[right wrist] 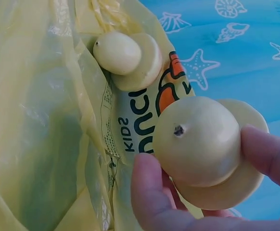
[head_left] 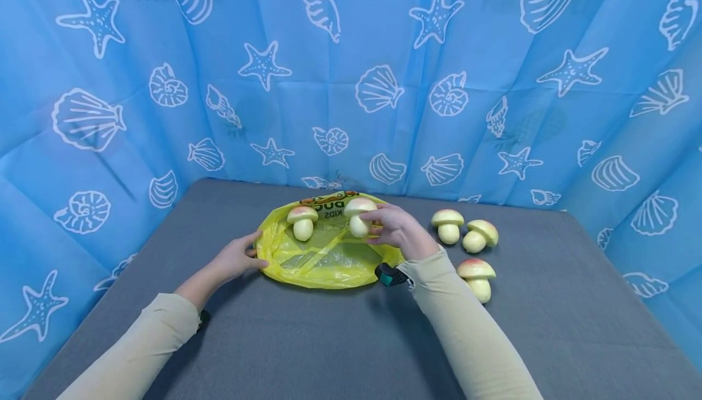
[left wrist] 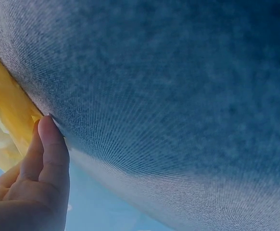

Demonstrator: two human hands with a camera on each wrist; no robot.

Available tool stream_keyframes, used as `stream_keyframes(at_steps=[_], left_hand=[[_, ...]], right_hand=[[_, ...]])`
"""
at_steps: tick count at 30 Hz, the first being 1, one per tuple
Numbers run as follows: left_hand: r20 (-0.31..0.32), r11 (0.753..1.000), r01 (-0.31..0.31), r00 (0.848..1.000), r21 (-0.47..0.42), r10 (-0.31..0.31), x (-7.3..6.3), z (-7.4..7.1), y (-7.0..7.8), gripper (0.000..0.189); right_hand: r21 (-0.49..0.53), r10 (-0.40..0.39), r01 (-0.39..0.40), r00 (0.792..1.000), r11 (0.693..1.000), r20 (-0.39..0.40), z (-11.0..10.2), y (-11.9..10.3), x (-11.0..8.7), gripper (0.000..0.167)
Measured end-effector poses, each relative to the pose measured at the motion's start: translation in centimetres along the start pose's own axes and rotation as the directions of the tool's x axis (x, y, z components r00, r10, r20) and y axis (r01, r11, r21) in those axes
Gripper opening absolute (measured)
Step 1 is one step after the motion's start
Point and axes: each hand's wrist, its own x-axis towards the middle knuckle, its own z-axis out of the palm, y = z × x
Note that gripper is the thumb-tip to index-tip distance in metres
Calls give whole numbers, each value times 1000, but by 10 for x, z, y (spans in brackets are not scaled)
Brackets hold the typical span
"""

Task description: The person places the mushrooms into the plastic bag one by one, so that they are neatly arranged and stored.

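Note:
A yellow plastic bag (head_left: 329,272) with dark lettering lies spread on the grey table, its mouth held wide. At its left edge my left hand (head_left: 234,258) pinches the plastic; the left wrist view shows the fingertips (left wrist: 51,132) right at the rim. Over the bag's far right part, my right hand (head_left: 403,230) grips a pale mushroom (head_left: 359,207) between thumb and fingers. In the right wrist view this mushroom (right wrist: 197,139) has its round stem end facing the camera. Another mushroom (head_left: 303,229) lies inside the bag, towards the far left.
Right of the bag, three more mushrooms rest on the table: one at the back (head_left: 448,232), one beside it (head_left: 479,236) and one nearer (head_left: 477,278). A blue curtain (head_left: 351,52) with white shell and starfish prints stands behind the table (head_left: 285,351).

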Motion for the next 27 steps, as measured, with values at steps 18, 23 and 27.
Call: stream_keyframes(at_steps=[18,23,27], left_hand=[[5,1000,-18,1000,5,18,-1,0,0,84],[2,1000,-12,1000,13,12,-1,0,1,85],[4,1000,-9,1000,11,9,-2,-1,2,86]], right_hand=[[8,40,-40,999,999,1,13,3,15,66],[13,76,-76,997,997,-6,17,3,19,71],[-6,86,-87,996,996,-18,20,3,23,50]])
